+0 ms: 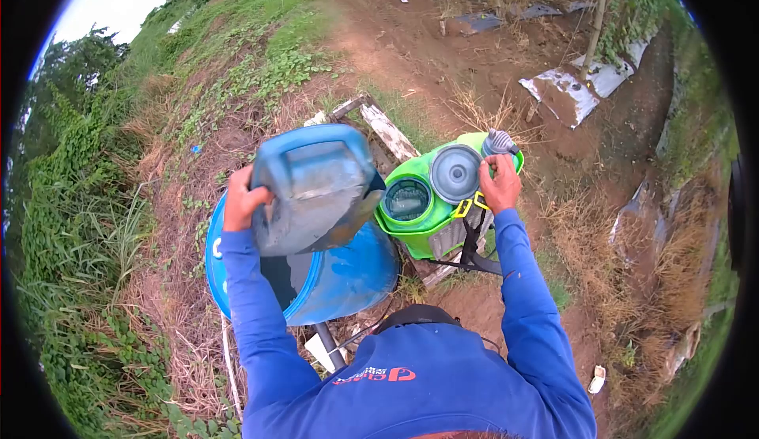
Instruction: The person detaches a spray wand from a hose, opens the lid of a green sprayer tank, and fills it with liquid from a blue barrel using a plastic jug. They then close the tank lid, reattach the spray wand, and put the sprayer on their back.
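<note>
- Green tank (411, 239) is just beside the blue barrel (360, 273), its round mouth uncovered, the grey lid (456, 173) next to the mouth.
- Left hand (247, 200): grip closed on one side of the blue jug (314, 182), which is tilted above the barrel's opening and partly blurred.
- Right hand (500, 183): fingertips drawn together at the lid's edge; I cannot tell whether the grip pinches it.
- Wooden frame (389, 133) shows behind the tank.
</note>
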Available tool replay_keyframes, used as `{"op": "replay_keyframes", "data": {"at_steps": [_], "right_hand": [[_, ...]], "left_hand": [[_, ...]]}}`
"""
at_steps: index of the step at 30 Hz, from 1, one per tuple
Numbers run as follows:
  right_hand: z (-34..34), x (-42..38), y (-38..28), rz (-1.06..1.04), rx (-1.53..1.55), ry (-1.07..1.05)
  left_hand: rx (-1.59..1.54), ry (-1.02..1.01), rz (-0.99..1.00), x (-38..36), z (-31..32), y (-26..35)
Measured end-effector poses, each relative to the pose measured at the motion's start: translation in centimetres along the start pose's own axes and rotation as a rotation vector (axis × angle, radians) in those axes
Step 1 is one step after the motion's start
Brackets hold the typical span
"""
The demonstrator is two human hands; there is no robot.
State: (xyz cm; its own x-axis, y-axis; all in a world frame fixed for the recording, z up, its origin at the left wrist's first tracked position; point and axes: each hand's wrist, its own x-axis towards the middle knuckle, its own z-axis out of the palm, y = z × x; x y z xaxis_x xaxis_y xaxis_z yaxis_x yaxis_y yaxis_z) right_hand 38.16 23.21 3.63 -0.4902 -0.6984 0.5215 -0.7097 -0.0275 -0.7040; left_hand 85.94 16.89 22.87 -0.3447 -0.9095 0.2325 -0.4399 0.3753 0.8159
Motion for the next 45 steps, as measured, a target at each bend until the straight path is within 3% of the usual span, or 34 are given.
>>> {"op": "replay_keyframes", "data": {"at_steps": [3, 5, 9, 11, 13, 15, 16, 18, 23, 31, 39, 41, 43, 44, 45], "right_hand": [[0.1, 0.2, 0.3, -0.04, 0.014, 0.011], [0.2, 0.0, 0.4, 0.011, -0.022, -0.013], [0.4, 0.1, 0.9, 0.008, -0.017, -0.016], [0.5, 0.1, 1.4, 0.009, 0.001, -0.015], [0.3, 0.2, 0.9, -0.008, 0.006, -0.025], [0.2, 0.2, 0.7, -0.002, 0.021, -0.024], [0.2, 0.2, 0.8, -0.024, 0.022, -0.024], [0.1, 0.1, 0.8, -0.017, 0.014, -0.049], [-0.1, 0.1, 1.5, -0.006, -0.011, -0.066], [0.0, 0.3, 1.7, -0.013, 0.053, -0.063], [-0.2, 0.3, 1.9, -0.018, -0.012, -0.044], [-0.2, 0.4, 1.6, -0.043, 0.01, -0.067], [0.0, 0.4, 1.4, -0.026, 0.006, -0.038], [-0.2, 0.3, 1.2, -0.029, -0.003, -0.054], [-0.2, 0.3, 1.2, -0.031, -0.01, -0.067]], "left_hand": [[-0.413, 0.356, -0.134, -6.8, -3.5, -5.5], [-0.574, 0.488, -0.164, -11.0, -5.5, -8.7], [-0.584, 0.554, -0.319, -16.4, -7.2, -11.9], [-0.386, 0.472, -0.542, -17.5, -6.7, -13.8], [-0.288, 0.424, -0.613, -16.8, -5.2, -14.6], [0.251, 0.189, -0.822, -16.8, -3.4, -19.0], [0.241, 0.203, -0.835, -16.7, -2.5, -19.8], [0.764, 0.048, -0.806, -16.3, -0.7, -21.2], [0.778, -0.118, -0.872, -14.9, 2.0, -23.9], [0.667, -0.12, -0.831, -11.9, 5.1, -25.6], [0.5, 0.082, -0.882, -12.4, 7.1, -28.9], [0.497, 0.104, -0.827, -13.5, 7.6, -30.9], [0.495, 0.34, -0.706, -15.3, 8.5, -34.6], [0.614, 0.488, -0.514, -16.8, 9.3, -38.1], [0.622, 0.476, -0.497, -16.9, 8.7, -37.2]]}}
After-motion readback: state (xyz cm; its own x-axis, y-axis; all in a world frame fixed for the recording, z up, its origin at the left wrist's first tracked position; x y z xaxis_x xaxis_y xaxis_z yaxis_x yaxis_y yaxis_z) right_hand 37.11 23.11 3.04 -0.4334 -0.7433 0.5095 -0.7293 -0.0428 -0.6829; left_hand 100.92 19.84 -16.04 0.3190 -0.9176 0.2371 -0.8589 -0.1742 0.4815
